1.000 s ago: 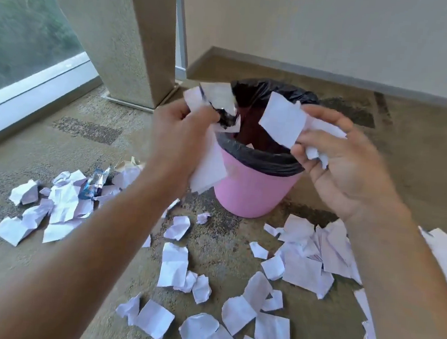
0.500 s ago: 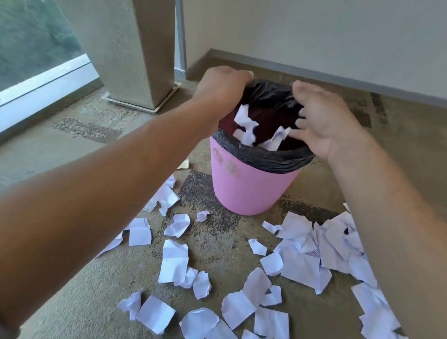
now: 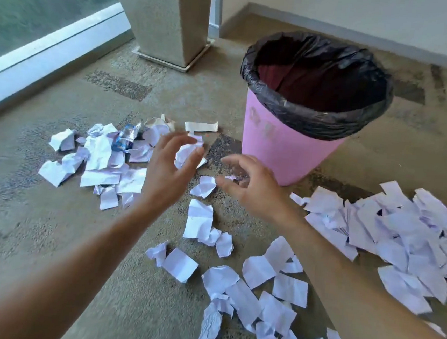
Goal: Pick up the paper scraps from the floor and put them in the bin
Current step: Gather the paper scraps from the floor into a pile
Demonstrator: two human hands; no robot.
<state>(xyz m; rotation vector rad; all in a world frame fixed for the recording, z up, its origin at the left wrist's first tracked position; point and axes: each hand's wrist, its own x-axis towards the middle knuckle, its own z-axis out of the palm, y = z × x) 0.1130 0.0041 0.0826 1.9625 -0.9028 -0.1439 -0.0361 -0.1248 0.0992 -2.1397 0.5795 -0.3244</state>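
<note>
A pink bin (image 3: pixel 281 147) lined with a black bag stands on the floor at the upper right. White paper scraps lie around it: a pile at the left (image 3: pixel 101 164), a big pile at the right (image 3: pixel 400 239), and loose pieces in front (image 3: pixel 199 218). My left hand (image 3: pixel 168 170) hovers empty over the left pile's edge, its fingers loosely spread. To the left of the bin's base, my right hand (image 3: pixel 250 188) hangs over a small crumpled scrap (image 3: pixel 204 186) with loosely curled fingers that hold nothing.
A concrete pillar (image 3: pixel 165 15) rises behind the left pile. A window with a white sill (image 3: pixel 46 51) runs along the left. A wall with a grey skirting (image 3: pixel 363 38) closes the back. A bit of blue wrapper (image 3: pixel 123 139) lies in the left pile.
Both hands dropped their scraps into the bin, then came down and back towards me. They now hover empty low over the floor scraps left of the bin.
</note>
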